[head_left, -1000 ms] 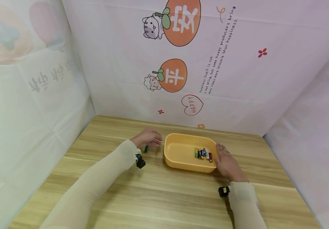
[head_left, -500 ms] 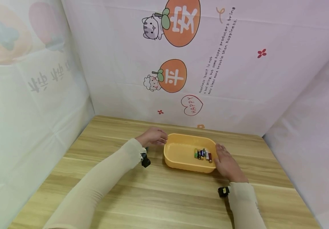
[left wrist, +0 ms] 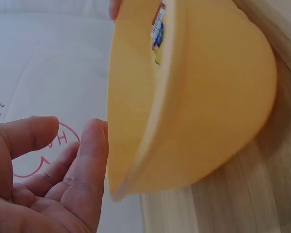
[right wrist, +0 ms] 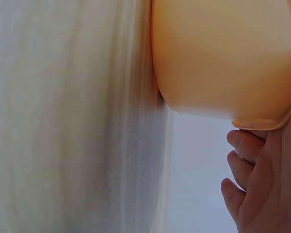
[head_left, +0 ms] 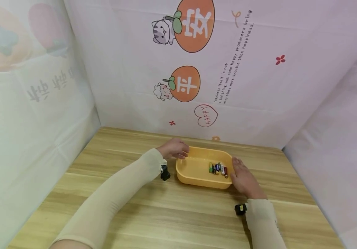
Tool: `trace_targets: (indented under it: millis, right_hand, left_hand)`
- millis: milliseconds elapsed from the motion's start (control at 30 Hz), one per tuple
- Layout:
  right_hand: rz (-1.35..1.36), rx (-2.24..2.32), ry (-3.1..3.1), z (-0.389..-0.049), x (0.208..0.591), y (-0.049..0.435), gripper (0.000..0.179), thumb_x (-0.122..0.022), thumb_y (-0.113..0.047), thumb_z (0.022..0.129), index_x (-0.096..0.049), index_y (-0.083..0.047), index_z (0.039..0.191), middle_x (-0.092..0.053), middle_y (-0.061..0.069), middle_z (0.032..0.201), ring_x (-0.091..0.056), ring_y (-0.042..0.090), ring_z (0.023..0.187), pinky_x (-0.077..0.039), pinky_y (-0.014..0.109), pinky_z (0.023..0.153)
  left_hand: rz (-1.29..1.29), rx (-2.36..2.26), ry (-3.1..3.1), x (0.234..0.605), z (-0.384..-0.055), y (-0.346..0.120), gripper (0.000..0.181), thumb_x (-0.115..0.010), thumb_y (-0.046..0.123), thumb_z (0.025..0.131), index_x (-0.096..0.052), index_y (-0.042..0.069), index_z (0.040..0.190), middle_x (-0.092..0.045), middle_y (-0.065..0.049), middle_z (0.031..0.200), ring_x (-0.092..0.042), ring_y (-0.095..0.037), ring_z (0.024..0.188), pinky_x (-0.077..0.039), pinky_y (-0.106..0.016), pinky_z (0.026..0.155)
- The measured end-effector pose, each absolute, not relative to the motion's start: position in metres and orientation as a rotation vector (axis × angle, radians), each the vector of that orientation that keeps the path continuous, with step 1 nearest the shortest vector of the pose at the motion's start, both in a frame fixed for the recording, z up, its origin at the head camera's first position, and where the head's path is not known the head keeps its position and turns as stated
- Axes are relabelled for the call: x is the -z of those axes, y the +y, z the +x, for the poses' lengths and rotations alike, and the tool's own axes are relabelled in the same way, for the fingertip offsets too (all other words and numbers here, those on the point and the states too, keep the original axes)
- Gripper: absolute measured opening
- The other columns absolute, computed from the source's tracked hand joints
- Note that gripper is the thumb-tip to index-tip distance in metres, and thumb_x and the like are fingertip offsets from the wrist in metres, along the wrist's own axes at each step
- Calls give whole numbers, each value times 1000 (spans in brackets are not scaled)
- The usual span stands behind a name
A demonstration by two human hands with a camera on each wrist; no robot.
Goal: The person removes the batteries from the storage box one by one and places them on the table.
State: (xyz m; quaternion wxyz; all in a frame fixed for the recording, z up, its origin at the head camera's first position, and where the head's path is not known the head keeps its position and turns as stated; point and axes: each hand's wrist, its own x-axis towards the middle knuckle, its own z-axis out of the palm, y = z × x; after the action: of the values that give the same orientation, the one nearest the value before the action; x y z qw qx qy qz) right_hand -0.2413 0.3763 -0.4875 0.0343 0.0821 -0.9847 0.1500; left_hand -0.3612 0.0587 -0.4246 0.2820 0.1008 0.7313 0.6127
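A yellow plastic tray (head_left: 194,180) stands on the wooden table, with several small batteries (head_left: 218,168) lying side by side toward its right end. My left hand (head_left: 175,148) is over the tray's far left corner. In the left wrist view the thumb and fingers (left wrist: 89,165) of that hand are apart with nothing between them, close beside the tray's rim. My right hand (head_left: 243,176) rests along the tray's right end. Its fingers (right wrist: 242,167) lie just past the rim in the right wrist view, and the hand's inner side is partly hidden.
Printed white cloth (head_left: 243,121) hangs behind the table and along both sides. Wooden table surface (head_left: 172,214) extends in front of the tray. Each wrist wears a small black camera (head_left: 165,172).
My left hand has moved right, from beside the tray to over its far left corner. The green battery on the table left of the tray is now hidden by the left arm. The right hand stays put.
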Motion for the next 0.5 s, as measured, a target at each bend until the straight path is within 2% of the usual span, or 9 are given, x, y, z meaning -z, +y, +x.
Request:
trace_targets:
  millis: [133, 267, 500]
  right_hand:
    - [244, -458, -3038, -241, 487, 377, 61, -36, -20, 104, -9, 5, 153, -13, 24, 158, -9, 41, 144, -13, 55, 115]
    - [239, -457, -3038, -242, 486, 377, 61, -35, -21, 104, -9, 5, 153, -13, 24, 158, -9, 41, 144, -13, 56, 115]
    - [259, -443, -3031, -242, 487, 376, 61, -36, -20, 104, -9, 6, 152, -13, 25, 157, -9, 41, 144, -12, 55, 116]
  left_hand:
    - [257, -1663, 1935, 425, -360, 68, 36, -61, 1, 92, -56, -10, 126, -57, -29, 124, -68, -29, 93, -57, -38, 82]
    - [235, -1692, 1915, 427, -358, 77, 33, -59, 1, 93, -57, -10, 124, -58, -29, 123, -67, -32, 96, -58, -36, 79]
    - [199, -1683, 1943, 431, -358, 88, 22, -62, 1, 91, -61, -7, 112, -61, -27, 118, -68, -31, 88, -59, -37, 77]
